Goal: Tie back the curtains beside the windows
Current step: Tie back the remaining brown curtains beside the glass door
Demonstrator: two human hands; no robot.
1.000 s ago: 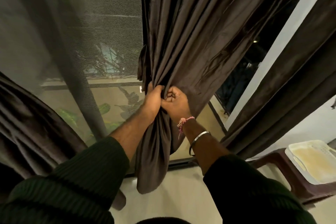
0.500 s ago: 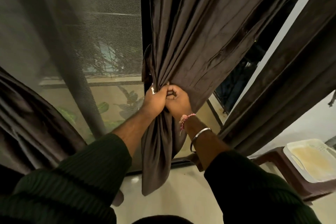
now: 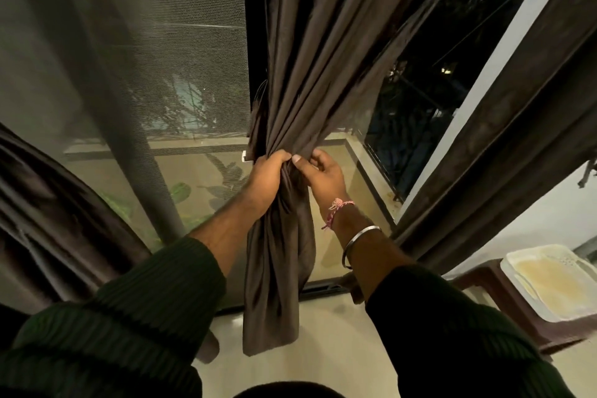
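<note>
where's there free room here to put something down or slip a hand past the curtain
Bare floor lies below the window sill, between the hanging curtain tail and the brown stool. A hand could pass right of the bunch, in front of the glass. It is crowded where the left hand and right hand grip the gather. The stool's top carries a white tray.

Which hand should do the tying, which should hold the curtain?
Right hand probably ties: its fingers look loosened, only the thumb on the curtain. Left hand grips the gathered bunch, so it should hold. No tieback visible.
</note>
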